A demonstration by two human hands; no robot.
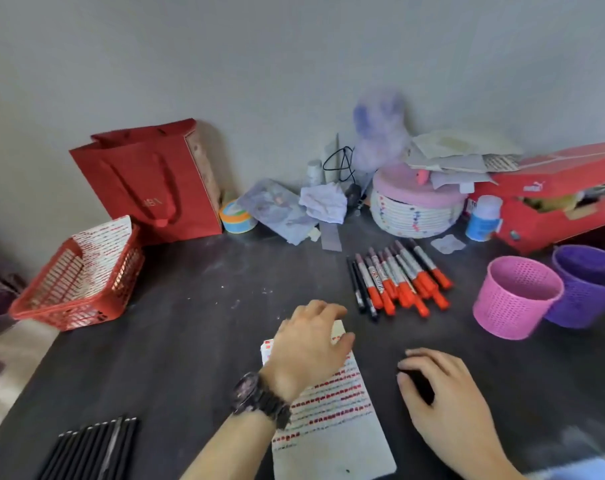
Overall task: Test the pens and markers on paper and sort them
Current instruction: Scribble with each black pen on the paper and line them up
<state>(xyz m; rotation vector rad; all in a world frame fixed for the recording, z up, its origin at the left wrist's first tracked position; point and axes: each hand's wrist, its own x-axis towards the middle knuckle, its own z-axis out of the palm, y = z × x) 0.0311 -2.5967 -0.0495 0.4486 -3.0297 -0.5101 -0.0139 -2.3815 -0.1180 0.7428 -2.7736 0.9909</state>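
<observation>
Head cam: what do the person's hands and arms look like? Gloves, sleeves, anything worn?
No gloves: left hand and right hand are bare, as are both forearms where visible. The left wrist carries a dark, chunky wristwatch with a dark band. Light blue fabric shows at the bottom right corner by the right arm; whether it's a sleeve is unclear.

The dark table carries a sheet of paper lined with rows of red marks, its far end under the fingers of the left hand. Just beyond those fingers, to their right, lies a row of red-capped markers with two black pens beside it. Well to the right of the right hand stand a pink basket and a purple basket, touching. Far left of the left fingers sits a red basket. A row of black sticks lies nearer than the fingers, at the left.
</observation>
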